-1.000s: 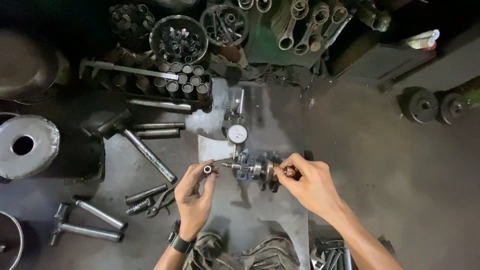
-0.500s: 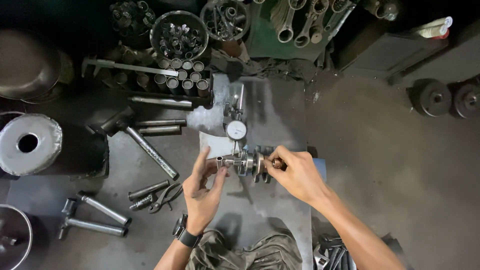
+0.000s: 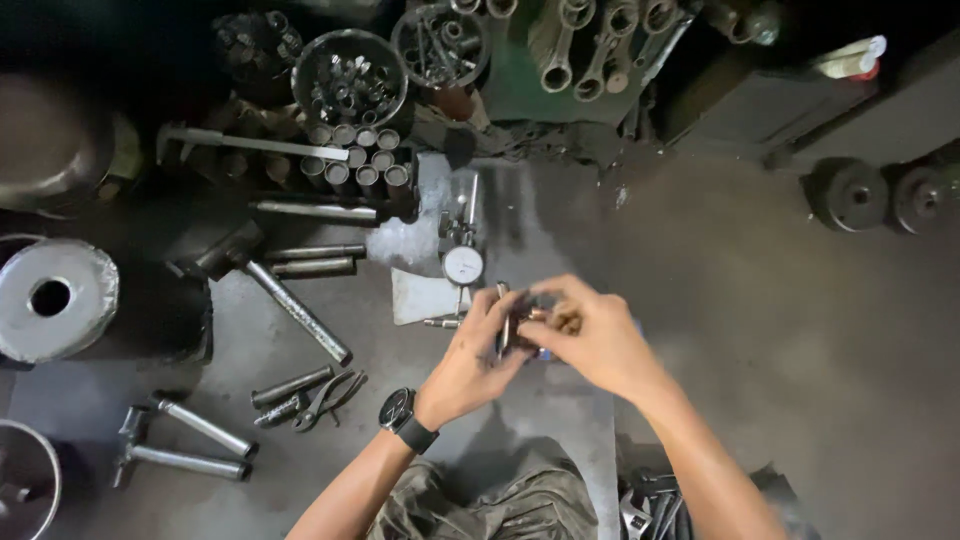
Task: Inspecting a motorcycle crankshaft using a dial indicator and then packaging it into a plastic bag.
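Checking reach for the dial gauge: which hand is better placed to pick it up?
Left, probably. The left hand sits just below the dial gauge, while the right hand lies farther to the side. Both hands currently grip the metal part.

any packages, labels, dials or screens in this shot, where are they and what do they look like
Dial gauge: on the floor just beyond the hands, round white face, dark rim, metal stem.
Wristwatch: on the left wrist, round dark face, black strap; nothing legible.
Squeeze tube or bottle: top right on a dark ledge, lying down, whitish with a red end.
Pale sheet: under the gauge, plain, no print visible.
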